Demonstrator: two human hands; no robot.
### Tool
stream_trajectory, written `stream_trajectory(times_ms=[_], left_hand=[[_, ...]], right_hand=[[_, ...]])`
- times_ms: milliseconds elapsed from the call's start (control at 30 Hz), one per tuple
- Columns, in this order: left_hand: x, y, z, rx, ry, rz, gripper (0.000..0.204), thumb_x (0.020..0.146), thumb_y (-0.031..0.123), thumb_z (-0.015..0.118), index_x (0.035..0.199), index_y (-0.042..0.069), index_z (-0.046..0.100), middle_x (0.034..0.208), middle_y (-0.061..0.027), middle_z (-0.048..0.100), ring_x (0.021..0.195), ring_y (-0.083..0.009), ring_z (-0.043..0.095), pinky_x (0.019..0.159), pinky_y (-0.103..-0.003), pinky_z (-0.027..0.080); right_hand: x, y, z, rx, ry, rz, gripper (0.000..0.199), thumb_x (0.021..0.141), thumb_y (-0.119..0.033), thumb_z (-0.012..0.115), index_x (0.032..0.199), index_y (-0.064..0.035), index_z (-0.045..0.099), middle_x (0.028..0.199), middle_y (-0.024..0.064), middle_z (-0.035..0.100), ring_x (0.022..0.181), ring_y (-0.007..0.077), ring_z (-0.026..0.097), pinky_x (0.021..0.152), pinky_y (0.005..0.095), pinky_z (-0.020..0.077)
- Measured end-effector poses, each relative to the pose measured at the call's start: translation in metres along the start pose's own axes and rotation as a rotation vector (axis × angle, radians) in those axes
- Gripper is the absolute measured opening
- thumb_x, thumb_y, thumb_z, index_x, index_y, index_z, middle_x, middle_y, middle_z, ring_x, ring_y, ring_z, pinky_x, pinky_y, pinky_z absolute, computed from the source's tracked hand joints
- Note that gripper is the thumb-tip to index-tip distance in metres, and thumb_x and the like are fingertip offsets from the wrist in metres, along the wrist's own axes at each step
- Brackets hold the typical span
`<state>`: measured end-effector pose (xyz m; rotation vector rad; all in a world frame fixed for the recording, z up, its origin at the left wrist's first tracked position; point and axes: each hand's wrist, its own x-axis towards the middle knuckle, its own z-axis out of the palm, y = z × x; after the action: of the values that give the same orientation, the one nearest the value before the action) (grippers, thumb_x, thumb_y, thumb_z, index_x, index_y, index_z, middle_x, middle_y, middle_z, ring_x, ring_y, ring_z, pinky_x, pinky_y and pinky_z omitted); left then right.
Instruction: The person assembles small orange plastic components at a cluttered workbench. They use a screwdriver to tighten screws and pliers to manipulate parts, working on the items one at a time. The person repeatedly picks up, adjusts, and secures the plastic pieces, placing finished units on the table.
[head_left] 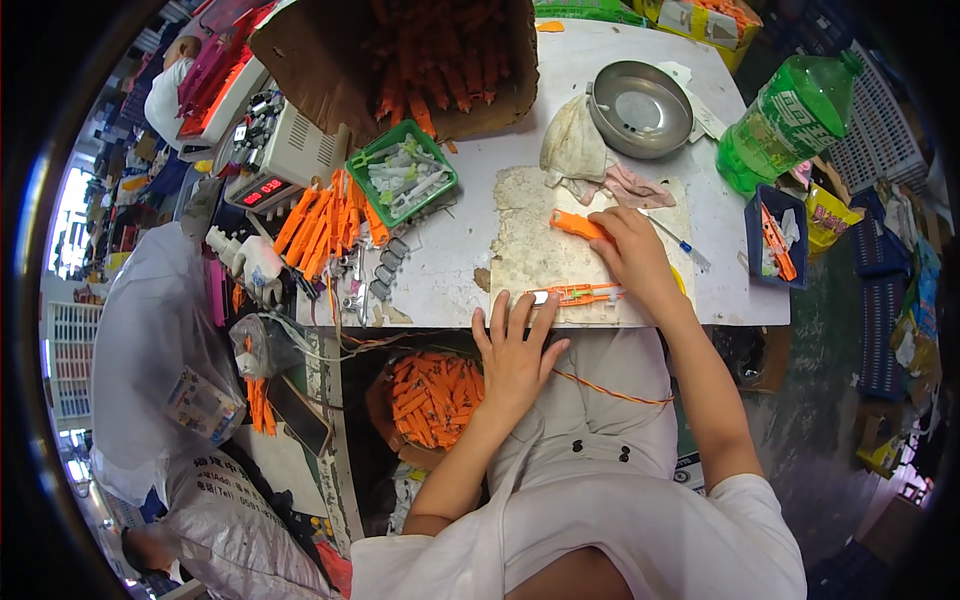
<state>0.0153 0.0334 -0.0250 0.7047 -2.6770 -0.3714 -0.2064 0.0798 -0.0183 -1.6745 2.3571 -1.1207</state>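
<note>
My right hand [637, 262] has its fingers closed on the near end of an orange plastic shell [575, 224], over a stained board [520, 235]. Along the table's front edge lies an orange casing [580, 294] with small green and white parts in it. Fingers spread, my left hand [515, 350] rests at that edge, its index fingertip by the casing's white left end. Whether that finger presses on the casing is hard to tell. A thin blue-and-white screwdriver-like tool [680, 240] lies just right of my right hand.
A steel bowl [640, 108], a rag [575, 140] and a green bottle [790, 120] stand at the back right. Left are a green basket [449, 180] of clear parts, orange pieces [325, 225] and a cardboard box [300, 60]. A blue bin [757, 235] sits right.
</note>
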Motion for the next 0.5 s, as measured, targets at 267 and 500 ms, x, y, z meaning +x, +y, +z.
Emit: stream_trajectory(times_ms=[267,500], left_hand=[[0.003,-0.029,-0.010,-0.235,0.200,-0.134,0.066,0.080,0.035,0.066,0.130,0.002,0.040,0.129,-0.0148,0.041,0.126,-0.0354,0.029,0.103,-0.051,0.018],[0.029,-0.027,-0.018,-0.162,0.146,0.019,0.036,0.079,0.025,0.066,0.111,0.009,0.061,0.114,-0.0059,0.055,0.122,-0.0318,0.034,0.102,-0.047,0.021]], right_hand=[[-0.033,-0.051,-0.023,0.107,-0.228,-0.196,0.028,0.076,-0.011,0.065,0.103,-0.0050,0.061,0.099,0.0086,0.057,0.097,0.0256,0.051,0.089,0.0377,0.0389],[-0.033,-0.045,-0.015,0.017,-0.240,-0.208,0.029,0.074,-0.010,0.066,0.102,-0.0062,0.060,0.098,0.0074,0.056,0.099,0.0250,0.050,0.090,0.0372,0.0373]])
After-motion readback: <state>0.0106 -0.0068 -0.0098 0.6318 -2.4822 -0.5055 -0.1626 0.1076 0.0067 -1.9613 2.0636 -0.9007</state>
